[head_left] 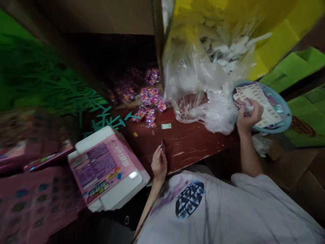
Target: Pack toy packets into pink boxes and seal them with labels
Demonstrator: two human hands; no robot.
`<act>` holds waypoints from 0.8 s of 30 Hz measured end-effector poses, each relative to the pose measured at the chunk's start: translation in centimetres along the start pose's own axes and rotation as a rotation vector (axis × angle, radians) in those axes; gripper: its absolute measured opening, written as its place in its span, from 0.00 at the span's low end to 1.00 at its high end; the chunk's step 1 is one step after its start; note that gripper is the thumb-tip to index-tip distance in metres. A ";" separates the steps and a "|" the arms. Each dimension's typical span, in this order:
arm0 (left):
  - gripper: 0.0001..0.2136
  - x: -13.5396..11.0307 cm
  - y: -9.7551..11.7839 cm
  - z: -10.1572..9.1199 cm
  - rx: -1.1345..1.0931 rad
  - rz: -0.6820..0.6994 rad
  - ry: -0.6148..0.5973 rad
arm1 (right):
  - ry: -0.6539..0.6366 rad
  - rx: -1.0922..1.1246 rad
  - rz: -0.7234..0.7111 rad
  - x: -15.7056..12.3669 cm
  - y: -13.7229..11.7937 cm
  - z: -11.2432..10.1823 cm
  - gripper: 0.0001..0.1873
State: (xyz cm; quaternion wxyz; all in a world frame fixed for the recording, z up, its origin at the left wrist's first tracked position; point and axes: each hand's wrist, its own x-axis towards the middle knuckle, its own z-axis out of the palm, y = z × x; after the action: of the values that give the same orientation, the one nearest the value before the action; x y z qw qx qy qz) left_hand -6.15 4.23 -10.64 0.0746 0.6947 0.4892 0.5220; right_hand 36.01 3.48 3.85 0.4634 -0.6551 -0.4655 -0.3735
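My left hand (159,163) rests at the near edge of a dark red wooden table (188,142), fingers curled together round a small dark thing that I cannot make out. My right hand (247,117) reaches into a light blue bowl (284,125) at the table's right end. Its fingers are closed on small pale sheets (261,101) lying in the bowl. Between the hands lies a crumpled clear plastic bag (203,91).
A pink and white toy box (106,167) leans at the table's left end. Several pink candy-like packets (151,98) and a small green label (166,126) lie on the table. Green plastic pieces (63,91) pile at the left; yellow bin (269,37) and green cartons (299,67) stand right.
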 end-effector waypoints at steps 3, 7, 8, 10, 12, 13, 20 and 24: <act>0.10 0.3 0.3 -0.1 0.019 -0.021 0.059 | -0.316 0.457 -0.381 -6.7 -10.8 2.7 0.12; 0.10 0.4 0.6 -0.7 0.039 -0.006 0.052 | -1.036 0.479 -0.276 -13.0 -21.6 7.9 0.24; 0.10 0.4 0.7 -0.9 0.032 -0.005 0.043 | -1.109 0.438 -0.227 -13.6 -22.9 9.2 0.27; 0.10 0.4 0.8 -1.2 0.018 -0.006 0.043 | -1.195 0.411 -0.191 -13.9 -24.1 11.1 0.28; 0.09 0.4 0.7 -1.2 0.026 -0.025 0.074 | -1.229 0.470 -0.156 -13.7 -24.0 11.8 0.26; 0.10 0.6 0.6 -1.1 0.039 -0.056 0.101 | -1.232 0.504 -0.124 -13.7 -23.7 11.8 0.26; 0.21 3.6 -0.9 0.8 -0.003 -0.425 -0.056 | -1.124 0.556 0.092 -13.7 -19.5 7.4 0.12; 0.29 5.1 -0.8 0.8 -0.013 -0.510 -0.209 | -0.538 0.403 0.306 -9.2 -13.4 2.5 0.12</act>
State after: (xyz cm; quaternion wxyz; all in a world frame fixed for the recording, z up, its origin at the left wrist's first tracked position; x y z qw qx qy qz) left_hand -6.12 8.83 -8.16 0.2582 0.5988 0.6344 0.4150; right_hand 20.73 5.29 -1.90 0.4947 -0.6876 -0.5313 -0.0153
